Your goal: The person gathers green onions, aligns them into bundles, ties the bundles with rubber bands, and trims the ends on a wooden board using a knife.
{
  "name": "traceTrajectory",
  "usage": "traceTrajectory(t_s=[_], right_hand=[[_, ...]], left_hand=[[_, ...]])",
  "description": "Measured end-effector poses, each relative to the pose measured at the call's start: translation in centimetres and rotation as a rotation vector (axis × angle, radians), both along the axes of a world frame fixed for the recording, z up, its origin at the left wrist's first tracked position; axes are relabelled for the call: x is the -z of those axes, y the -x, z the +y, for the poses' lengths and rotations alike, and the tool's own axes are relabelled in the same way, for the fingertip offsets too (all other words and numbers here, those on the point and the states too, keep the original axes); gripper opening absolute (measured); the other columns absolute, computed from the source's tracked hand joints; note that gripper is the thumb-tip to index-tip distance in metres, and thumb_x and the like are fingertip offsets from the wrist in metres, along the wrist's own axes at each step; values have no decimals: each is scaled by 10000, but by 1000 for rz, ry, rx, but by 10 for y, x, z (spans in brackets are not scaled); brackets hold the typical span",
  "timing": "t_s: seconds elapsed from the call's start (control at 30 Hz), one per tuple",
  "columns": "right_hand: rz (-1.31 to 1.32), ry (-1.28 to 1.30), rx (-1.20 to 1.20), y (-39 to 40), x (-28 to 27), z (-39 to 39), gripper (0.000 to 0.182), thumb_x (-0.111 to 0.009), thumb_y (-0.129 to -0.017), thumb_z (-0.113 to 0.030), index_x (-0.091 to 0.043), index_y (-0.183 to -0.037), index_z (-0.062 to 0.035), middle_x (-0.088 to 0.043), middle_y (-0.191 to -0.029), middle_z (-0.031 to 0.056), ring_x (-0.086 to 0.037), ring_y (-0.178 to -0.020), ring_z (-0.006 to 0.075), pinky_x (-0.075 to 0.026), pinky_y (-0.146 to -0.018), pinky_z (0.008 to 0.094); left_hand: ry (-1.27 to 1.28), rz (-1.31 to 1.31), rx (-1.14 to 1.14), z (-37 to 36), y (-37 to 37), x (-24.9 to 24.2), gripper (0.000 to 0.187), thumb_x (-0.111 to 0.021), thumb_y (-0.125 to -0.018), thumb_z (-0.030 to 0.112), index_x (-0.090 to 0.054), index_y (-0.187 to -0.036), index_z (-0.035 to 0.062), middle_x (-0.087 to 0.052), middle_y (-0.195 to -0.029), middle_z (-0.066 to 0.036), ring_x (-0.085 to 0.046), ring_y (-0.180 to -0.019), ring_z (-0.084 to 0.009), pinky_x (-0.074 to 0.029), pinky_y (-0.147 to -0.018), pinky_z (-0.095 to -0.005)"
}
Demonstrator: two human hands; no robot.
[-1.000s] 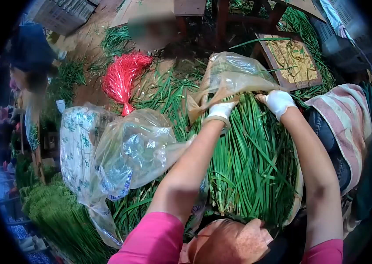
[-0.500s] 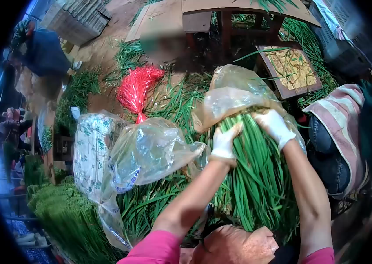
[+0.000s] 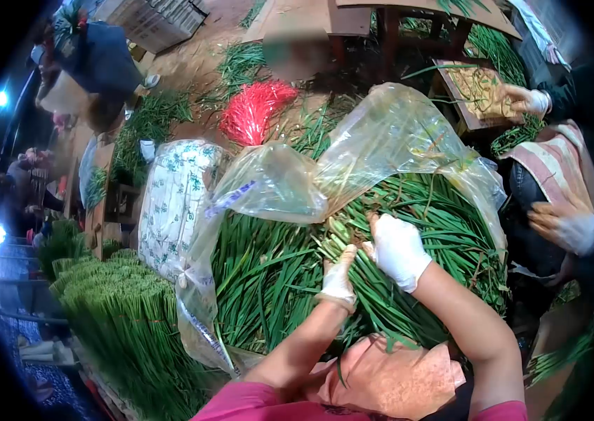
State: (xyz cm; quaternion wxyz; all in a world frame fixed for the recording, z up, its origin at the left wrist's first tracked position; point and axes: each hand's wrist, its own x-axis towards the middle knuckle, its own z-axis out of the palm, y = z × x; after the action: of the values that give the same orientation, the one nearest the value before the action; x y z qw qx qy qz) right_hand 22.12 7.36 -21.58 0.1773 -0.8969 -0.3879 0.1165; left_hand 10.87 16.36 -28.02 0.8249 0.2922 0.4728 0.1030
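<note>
1. Upright green bundles [image 3: 118, 302] stand leftmost, near a patterned white package [image 3: 174, 203].
2. Clear plastic [image 3: 276, 186] intervenes, bordering the loose greens [image 3: 262, 270].
3. Left hand [image 3: 338, 281] pinches the pale-ended bunch [image 3: 373, 284] atop them; right hand [image 3: 397, 249] curls over it.
4. Co-worker's hand [image 3: 527, 102] touches the yellow-topped stool [image 3: 476, 91].

- Bunch [image 3: 371, 281]: long, flat green leaves with pale, uneven butt ends; gathered at the middle of the bag, slanting, butts toward the far left corner, tips toward the near right.
- Leaves [image 3: 262, 281]: loose, green, tangled, heaped from the bag's left edge to its right.
- Bag [image 3: 399, 133]: clear, yellowish plastic, open, crumpled, blue print along the left edge.
</note>
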Motion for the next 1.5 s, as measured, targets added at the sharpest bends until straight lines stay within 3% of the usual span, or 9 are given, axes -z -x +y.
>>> traceTrajectory(t_s=[0.23, 0.33, 0.53, 0.77, 0.9, 1.13, 1.3, 1.43, 1.5], right_hand=[[-413, -205, 53, -48, -86, -37, 264, -683, -680, -171, -598, -922, -107, -561, -716, 71, -574, -659, 265, -465, -586, 364], [-388, -155, 105, -64, -80, -46, 119, -679, -692, -159, -631, -783, -99, -580, -709, 85, -581, -699, 261, -469, -635, 369], [-264, -146, 145, -75, -56, -27, 128, -651, -753, -217, -645, -722, -93, -599, -714, 104, -594, -696, 288, -478, -625, 380], [52, -283, 196, -124, -4, 9, 344, -555, -830, -343, -653, -976, -48, -631, -970, 180, -597, -911, 327, -468, -779, 381], [423, 30, 227, -125, 52, 18, 575, -414, -832, -547, -618, -1080, -70, -596, -1095, 177, -562, -1016, 322, -426, -880, 382], [310, -15, -101, 38, -30, -23, 552, -619, -734, -479, -572, -1074, -46, -592, -836, 157, -565, -844, 332, -438, -779, 416], [138, -27, -142, 60, -43, -17, 714, -683, -654, -498, -495, -1109, 19, -538, -1025, 183, -508, -995, 332, -376, -886, 439], [198, 183, -195, 62, -73, 7, 851, -776, -517, -477, -466, -1124, 32, -535, -1065, 210, -506, -1046, 345, -382, -914, 436], [148, 198, -209, 70, -79, 9, 897, -807, -471, -429, -436, -1142, 35, -527, -1078, 217, -511, -1034, 354, -387, -907, 438]], left_hand=[[-144, 347, 50, 0, -8, 23, 724, -756, -714, 147, -339, -1295, 39, -524, -1173, -77, -484, -1034, -207, -346, -928, -331], [-109, 139, 57, 3, -4, 25, 748, -759, -706, 143, -319, -1302, 38, -509, -1191, -90, -468, -1065, -210, -334, -942, -334], [47, -70, -46, 3, 1, 11, 411, -652, -793, 53, -466, -1159, 73, -567, -999, -33, -522, -864, -136, -435, -788, -303], [12, -14, 26, 5, -5, 1, 412, -661, -816, 178, -482, -1165, 55, -555, -1059, -42, -484, -950, -146, -370, -874, -310], [30, -57, 24, 10, -13, 27, 417, -654, -828, 232, -475, -1169, 71, -546, -1089, -33, -484, -985, -139, -377, -869, -293], [22, -500, 398, 9, 66, -33, 582, -667, -784, 89, -393, -1295, 36, -512, -1212, -77, -516, -1068, -178, -413, -922, -313], [149, -421, 423, 16, 76, -25, 482, -612, -825, 97, -432, -1270, 45, -538, -1183, -79, -512, -1081, -174, -404, -941, -329], [201, -500, 401, 15, 68, -26, 691, -492, -849, 538, -352, -1337, 69, -468, -1295, -65, -447, -1187, -202, -355, -1012, -367], [91, -537, 423, 10, 69, -38, 551, -507, -868, 462, -425, -1241, 65, -512, -1171, -39, -474, -1048, -151, -400, -900, -314]])
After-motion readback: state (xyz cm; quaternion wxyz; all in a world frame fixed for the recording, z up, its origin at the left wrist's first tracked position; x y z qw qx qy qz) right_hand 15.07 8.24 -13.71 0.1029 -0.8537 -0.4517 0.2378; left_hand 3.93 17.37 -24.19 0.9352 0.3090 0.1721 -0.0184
